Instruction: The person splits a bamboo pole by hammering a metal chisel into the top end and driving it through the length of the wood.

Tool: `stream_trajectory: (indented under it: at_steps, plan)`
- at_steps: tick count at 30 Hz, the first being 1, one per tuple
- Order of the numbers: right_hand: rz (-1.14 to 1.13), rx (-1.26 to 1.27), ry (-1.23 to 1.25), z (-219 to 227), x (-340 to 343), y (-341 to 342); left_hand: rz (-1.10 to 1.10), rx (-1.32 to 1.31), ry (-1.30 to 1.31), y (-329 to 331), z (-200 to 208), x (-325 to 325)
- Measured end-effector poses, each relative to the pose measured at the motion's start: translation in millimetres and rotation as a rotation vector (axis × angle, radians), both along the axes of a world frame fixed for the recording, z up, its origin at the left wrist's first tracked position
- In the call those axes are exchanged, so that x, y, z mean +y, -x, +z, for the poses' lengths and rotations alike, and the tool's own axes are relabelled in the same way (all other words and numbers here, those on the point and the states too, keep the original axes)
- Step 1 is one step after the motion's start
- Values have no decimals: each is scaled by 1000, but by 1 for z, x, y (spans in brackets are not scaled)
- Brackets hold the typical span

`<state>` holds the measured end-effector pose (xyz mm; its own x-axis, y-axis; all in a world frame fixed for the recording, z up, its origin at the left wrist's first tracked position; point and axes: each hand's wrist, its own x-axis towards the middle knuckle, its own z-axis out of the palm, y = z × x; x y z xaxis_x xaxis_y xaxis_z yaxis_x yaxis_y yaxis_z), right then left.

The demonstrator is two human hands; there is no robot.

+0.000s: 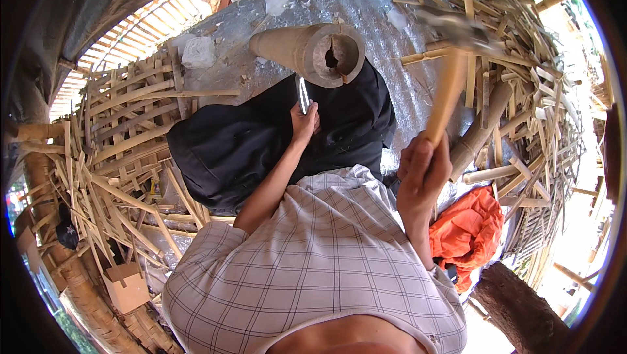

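In my right hand is a hammer, gripped by its pale wooden handle and raised to the right, its metal head smeared by motion. My left hand is closed round a slim, shiny metal tool that looks like a chisel. Its upper end meets the underside of a thick bamboo section; whether it touches, I cannot tell. The bamboo lies on its side beyond my knees, cut end turned toward me. A dark, jagged hole shows in the wall inside that end.
Piles of split bamboo strips lie on the right, and a woven bamboo lattice on the left. A grey sheet covers the ground ahead. Orange cloth lies by my right elbow; a whitish block sits left of the bamboo section.
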<state>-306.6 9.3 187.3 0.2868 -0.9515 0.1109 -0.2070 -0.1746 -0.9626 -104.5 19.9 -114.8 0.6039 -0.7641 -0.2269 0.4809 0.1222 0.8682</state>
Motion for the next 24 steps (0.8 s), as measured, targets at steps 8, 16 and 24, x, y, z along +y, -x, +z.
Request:
stream_trajectory:
  at_steps: [8,16,24]
  plan:
    - [244,392,105,-15,11,-31,41,11,-3,-4,0,3]
    - [84,77,469,-54,3,-43,58,32,102,-3,-3,-2]
    - [209,449,287,44,5,-34,79,31,42,-5,-14,1]
